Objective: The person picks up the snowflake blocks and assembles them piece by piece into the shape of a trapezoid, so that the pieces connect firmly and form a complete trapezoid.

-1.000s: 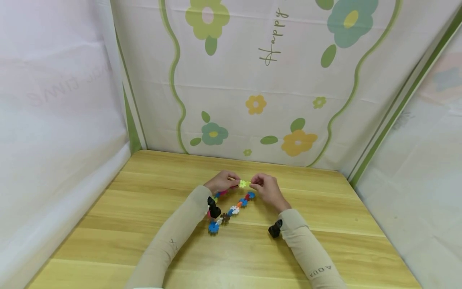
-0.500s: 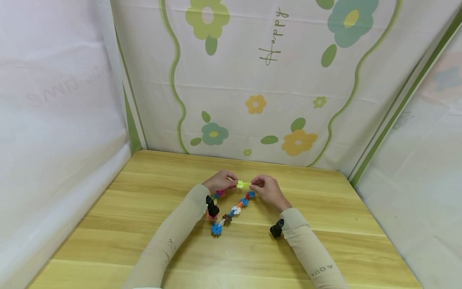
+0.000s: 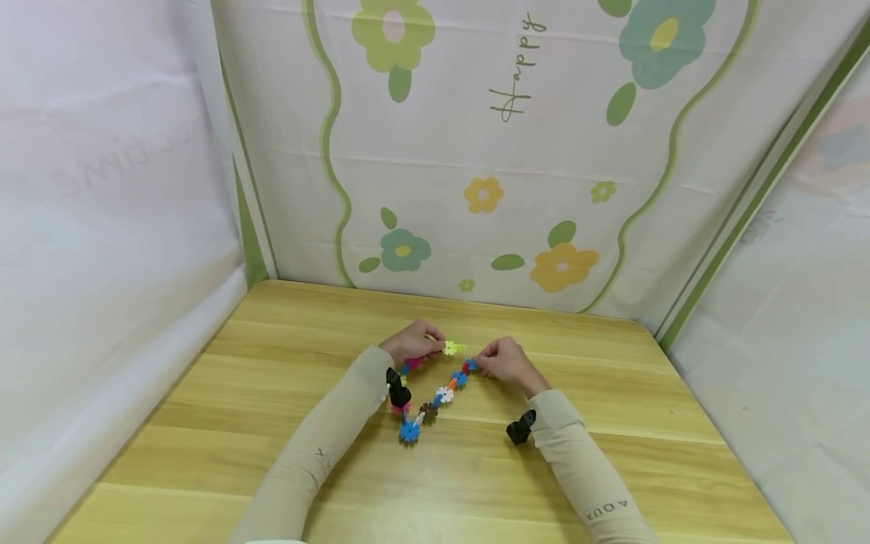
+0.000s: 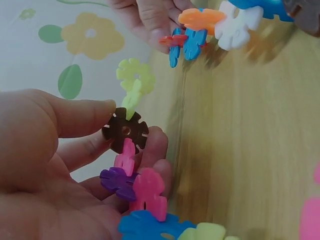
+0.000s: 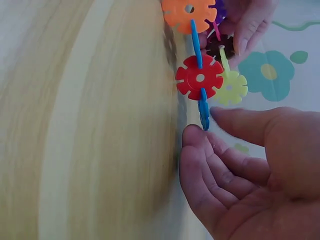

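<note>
A chain of slotted snowflake discs in many colours bends round between both hands, its blue corner disc [image 3: 409, 432] nearest the body. My left hand [image 3: 414, 344] pinches a brown disc [image 4: 125, 131] between thumb and fingers. Two yellow discs [image 4: 134, 77] extend past it as one loose end, with pink and purple discs [image 4: 118, 182] hanging along the palm. At the other end, my right hand [image 3: 506, 359] has thumb and fingertips at the edges of a blue end disc [image 5: 204, 116]. A red disc [image 5: 200, 77] is slotted to that blue one, followed by blue and orange.
The wooden table [image 3: 272, 453] reaches back to a white cloth wall [image 3: 421, 151] printed with flowers. Cloth panels stand on the left and right sides too. Black wrist cameras [image 3: 398, 389] sit on both sleeves.
My right hand has left the yellow end and come down slightly to the blue end disc. My left hand has shifted a little left with the brown and yellow discs.
</note>
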Tool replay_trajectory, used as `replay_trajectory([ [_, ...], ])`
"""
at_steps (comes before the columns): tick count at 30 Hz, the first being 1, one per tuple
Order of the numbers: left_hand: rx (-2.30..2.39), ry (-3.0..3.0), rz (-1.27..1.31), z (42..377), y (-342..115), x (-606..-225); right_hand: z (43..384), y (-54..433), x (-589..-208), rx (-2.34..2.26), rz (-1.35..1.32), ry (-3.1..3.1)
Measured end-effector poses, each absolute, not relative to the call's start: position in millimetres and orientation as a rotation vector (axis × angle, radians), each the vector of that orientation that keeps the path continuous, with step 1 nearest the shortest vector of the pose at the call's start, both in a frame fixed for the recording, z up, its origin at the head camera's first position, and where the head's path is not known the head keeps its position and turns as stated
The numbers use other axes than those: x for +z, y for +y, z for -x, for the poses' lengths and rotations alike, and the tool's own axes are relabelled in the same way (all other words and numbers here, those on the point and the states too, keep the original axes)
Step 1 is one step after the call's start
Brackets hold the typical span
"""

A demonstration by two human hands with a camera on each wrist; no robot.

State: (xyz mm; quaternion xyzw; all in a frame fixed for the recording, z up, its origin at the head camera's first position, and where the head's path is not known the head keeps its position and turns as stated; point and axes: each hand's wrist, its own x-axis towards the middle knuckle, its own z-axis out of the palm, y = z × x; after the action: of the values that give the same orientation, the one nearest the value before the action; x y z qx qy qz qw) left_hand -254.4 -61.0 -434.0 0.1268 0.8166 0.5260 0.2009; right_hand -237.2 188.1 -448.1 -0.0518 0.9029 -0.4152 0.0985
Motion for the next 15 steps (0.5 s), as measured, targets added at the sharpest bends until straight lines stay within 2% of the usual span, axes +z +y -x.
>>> replay_trajectory([
  [6, 1.433, 2.274, -0.377, 255.0, -63.4, -434.0, 236.7, 193.0, -453.2, -1.435, 0.096, 2.543],
  [15, 1.431, 2.207, -0.439, 256.2, -74.3, -430.3, 232.0, 192.5, -438.9, -1.554, 0.142, 2.542],
])
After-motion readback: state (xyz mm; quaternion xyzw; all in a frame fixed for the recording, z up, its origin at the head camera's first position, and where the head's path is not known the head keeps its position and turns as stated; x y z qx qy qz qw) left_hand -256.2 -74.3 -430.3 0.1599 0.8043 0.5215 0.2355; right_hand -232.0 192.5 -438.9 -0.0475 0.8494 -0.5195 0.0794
